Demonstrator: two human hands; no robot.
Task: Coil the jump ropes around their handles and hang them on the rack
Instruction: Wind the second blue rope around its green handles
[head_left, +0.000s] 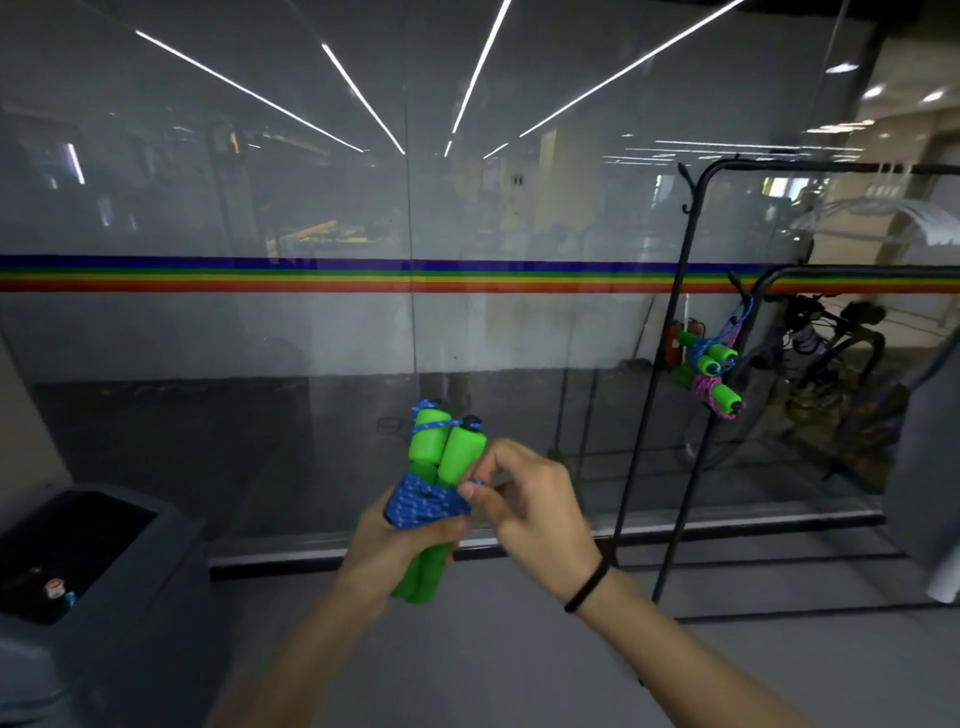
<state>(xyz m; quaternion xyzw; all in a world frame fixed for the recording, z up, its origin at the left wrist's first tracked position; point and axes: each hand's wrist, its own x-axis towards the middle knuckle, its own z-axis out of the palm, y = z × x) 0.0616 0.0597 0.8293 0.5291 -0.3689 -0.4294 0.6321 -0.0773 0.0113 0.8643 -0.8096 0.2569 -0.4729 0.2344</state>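
A jump rope with two green foam handles (448, 449) and a blue rope (423, 503) coiled tightly around their middle is held upright at the centre. My left hand (395, 545) grips the handles below the coil. My right hand (524, 496) pinches the blue rope's end at the coil's right side. To the right stands a black metal rack (680, 322). Two coiled ropes hang on its hook (736, 283): one with a blue rope (712, 358) and one with a pink rope (712, 392), both with green handles.
A glass wall with a rainbow stripe (363, 275) runs straight ahead. A dark grey bin (171, 561) stands at the lower left with small items inside. White hangers (883, 213) hang on the rack at the upper right. Bicycles (831, 353) sit behind the glass.
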